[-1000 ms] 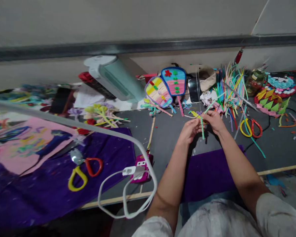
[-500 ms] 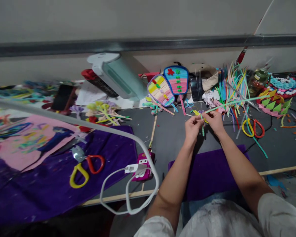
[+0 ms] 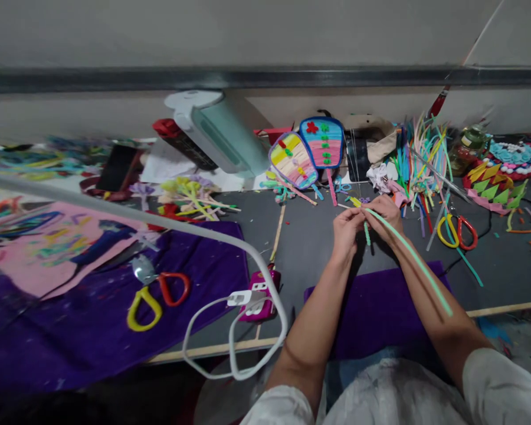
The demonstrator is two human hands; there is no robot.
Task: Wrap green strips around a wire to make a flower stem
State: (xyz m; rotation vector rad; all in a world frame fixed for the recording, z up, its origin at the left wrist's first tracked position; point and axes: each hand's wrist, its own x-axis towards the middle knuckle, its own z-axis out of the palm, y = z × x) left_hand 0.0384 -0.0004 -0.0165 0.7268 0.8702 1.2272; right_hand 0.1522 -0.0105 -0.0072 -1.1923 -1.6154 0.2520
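Observation:
My left hand (image 3: 348, 227) and my right hand (image 3: 384, 217) meet fingertip to fingertip over the grey table. Between them both pinch a light green pipe cleaner (image 3: 411, 251). Its long free end runs back over my right wrist and forearm. A short twisted green piece hangs below the fingers. How the strands cross inside the pinch is hidden by the fingertips. Just beyond my hands lies a small yellow piece (image 3: 355, 202). Two pipe-cleaner fans, one blue and pink (image 3: 322, 143) and one yellow-striped (image 3: 292, 160), lie farther back.
Scissors (image 3: 458, 230) lie right of my hands, beside a pipe-cleaner bundle (image 3: 425, 153). At left, more scissors (image 3: 144, 271) rest on purple cloth (image 3: 212, 260). A white cord (image 3: 277, 283) loops near a magenta power strip (image 3: 265, 307). A pale green appliance (image 3: 225, 136) stands behind.
The long end of the green pipe cleaner has swung from pointing right across the table to lying back over my right forearm. Both hands keep their pinch in nearly the same spot.

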